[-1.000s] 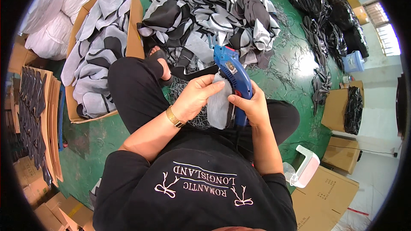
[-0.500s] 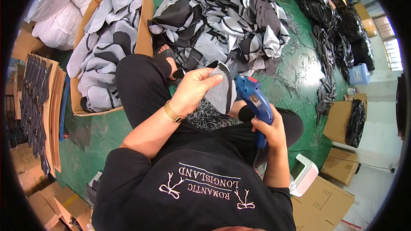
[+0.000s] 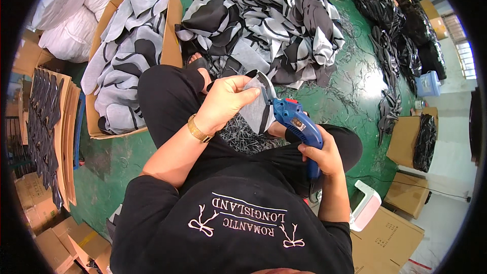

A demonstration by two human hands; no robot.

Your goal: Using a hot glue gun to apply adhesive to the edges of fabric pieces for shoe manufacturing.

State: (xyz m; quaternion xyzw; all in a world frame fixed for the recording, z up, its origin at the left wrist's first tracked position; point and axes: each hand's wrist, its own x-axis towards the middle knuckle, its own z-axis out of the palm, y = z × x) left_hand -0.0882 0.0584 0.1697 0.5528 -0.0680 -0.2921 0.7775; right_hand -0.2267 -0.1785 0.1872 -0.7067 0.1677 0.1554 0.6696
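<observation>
The blue electric cutter [image 3: 300, 127] has moved in to the grey fabric piece [image 3: 257, 115] pinched in my left hand [image 3: 225, 103]; my right hand [image 3: 326, 153] grips the cutter. I should keep the fabric taut.

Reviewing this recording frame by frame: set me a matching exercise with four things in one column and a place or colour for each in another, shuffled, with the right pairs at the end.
Things
1. Blue handheld tool
2. Cloth piece above the lap
3. Wristwatch
4. White sacks

Places and colours
A. Gold-coloured
B. Upper left, beside the open carton
C. Gripped in the right hand
D. Pinched in the left hand

Right pairs: 1-C, 2-D, 3-A, 4-B
</observation>
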